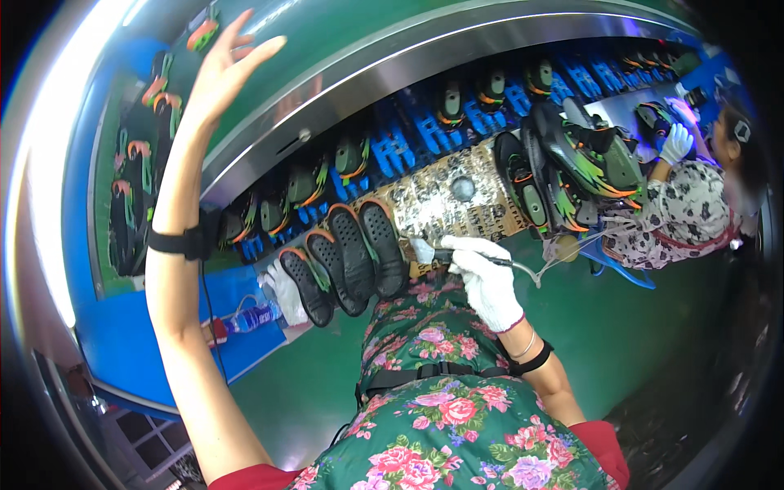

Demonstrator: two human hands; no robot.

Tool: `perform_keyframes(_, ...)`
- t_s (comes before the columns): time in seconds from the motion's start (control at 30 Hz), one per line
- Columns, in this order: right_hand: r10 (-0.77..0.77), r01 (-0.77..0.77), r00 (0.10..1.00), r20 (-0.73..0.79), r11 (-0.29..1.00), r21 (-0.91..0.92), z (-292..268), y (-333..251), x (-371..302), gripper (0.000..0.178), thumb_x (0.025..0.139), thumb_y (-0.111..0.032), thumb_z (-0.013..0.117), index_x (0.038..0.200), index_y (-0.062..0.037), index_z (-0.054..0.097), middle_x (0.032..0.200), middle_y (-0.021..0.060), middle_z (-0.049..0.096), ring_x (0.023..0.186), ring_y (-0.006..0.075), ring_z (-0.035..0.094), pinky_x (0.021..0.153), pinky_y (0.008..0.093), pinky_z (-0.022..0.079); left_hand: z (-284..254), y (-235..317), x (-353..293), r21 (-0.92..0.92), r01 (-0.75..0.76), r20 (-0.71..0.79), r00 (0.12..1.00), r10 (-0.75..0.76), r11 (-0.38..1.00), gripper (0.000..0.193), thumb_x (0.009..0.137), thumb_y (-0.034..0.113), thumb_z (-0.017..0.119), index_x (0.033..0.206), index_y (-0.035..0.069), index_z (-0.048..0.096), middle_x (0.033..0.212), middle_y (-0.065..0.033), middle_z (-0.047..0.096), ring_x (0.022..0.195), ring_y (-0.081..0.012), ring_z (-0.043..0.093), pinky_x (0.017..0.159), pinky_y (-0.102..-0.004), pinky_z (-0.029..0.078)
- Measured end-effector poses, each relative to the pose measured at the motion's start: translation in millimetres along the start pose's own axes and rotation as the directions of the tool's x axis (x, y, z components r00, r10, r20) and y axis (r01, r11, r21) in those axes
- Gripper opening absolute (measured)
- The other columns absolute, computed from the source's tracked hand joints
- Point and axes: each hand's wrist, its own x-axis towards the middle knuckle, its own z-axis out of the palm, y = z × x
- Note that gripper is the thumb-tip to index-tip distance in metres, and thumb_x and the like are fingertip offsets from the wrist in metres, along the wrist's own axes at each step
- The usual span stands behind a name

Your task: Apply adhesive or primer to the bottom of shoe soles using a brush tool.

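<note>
My bare left hand [231,73] is raised at the upper left with its fingers spread, holding nothing. Close by it, at the top, is a dark shoe part [202,34] with orange and green trim. My right hand [483,282] wears a white knit glove and grips what looks like a brush [422,251] with a pale flat head and a dark handle. Just left of that head stand several black perforated soles [354,257] with orange rims, side by side at the bench edge. Beyond the brush lies a worn, glue-stained cardboard sheet [482,214].
A metal-edged conveyor line [327,98] runs behind, with shoes on blue racks [392,151]. Shoes are piled [576,163] right of the cardboard. A co-worker [686,192] in white gloves handles a shoe at the right. A bottle [253,317] and white glove [284,296] lie at the left.
</note>
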Motion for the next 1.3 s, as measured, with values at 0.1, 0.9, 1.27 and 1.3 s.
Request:
perform_keyframes(0.1, -0.010, 0.012, 0.999, -0.043, 0.999, 0.049, -5, -4, -7, 0.027, 0.087, 0.000, 0.069, 0.113, 0.0055, 0.074, 0.104, 0.0134, 0.077, 0.075, 0.0145, 0.066, 0.069, 0.0289, 0.054, 44, 26, 62, 0.039, -0.106, 0.160, 0.982, 0.098, 0.994, 0.098, 0.088, 0.054, 0.075, 0.161, 0.009, 0.030, 0.143, -0.0262, 0.053, 0.130, -0.0303, 0.057, 0.113, -0.0407, 0.039)
perform_keyframes(0.9, -0.138, 0.169, 0.977, 0.164, 0.967, -0.188, -5, -49, -27, 0.029, 0.096, -0.009, 0.063, 0.121, 0.0031, 0.072, 0.106, 0.0093, 0.075, 0.084, 0.0105, 0.067, 0.074, 0.0258, 0.054, 41, -64, -132, -0.663, -0.176, -0.362, 0.926, -0.105, 0.727, 0.025, 0.106, 0.032, 0.057, 0.113, 0.007, 0.056, 0.115, -0.0057, 0.059, 0.106, -0.0164, 0.061, 0.098, -0.0336, 0.051)
perform_keyframes(1.27, -0.247, 0.374, 0.871, 0.426, 0.894, -0.248, 56, -72, -23, 0.032, 0.091, -0.003, 0.070, 0.122, 0.0032, 0.072, 0.117, 0.0145, 0.074, 0.101, 0.0159, 0.070, 0.091, 0.0306, 0.056, 138, -44, -273, -0.908, 0.294, 0.361, 0.911, -0.200, -0.300, 0.041, 0.080, 0.013, 0.057, 0.118, -0.002, 0.061, 0.107, -0.0147, 0.071, 0.100, -0.0304, 0.070, 0.092, -0.0441, 0.057)
perform_keyframes(1.3, -0.166, 0.290, 0.895, 0.414, 0.921, -0.258, 63, -76, -23, 0.030, 0.091, -0.003, 0.071, 0.120, 0.0034, 0.072, 0.118, 0.0132, 0.074, 0.107, 0.0180, 0.070, 0.096, 0.0321, 0.056, 152, -38, -282, -0.922, 0.291, 0.364, 0.875, -0.319, -0.254, 0.040, 0.078, 0.014, 0.056, 0.113, -0.004, 0.063, 0.103, -0.0149, 0.071, 0.098, -0.0305, 0.071, 0.091, -0.0436, 0.057)
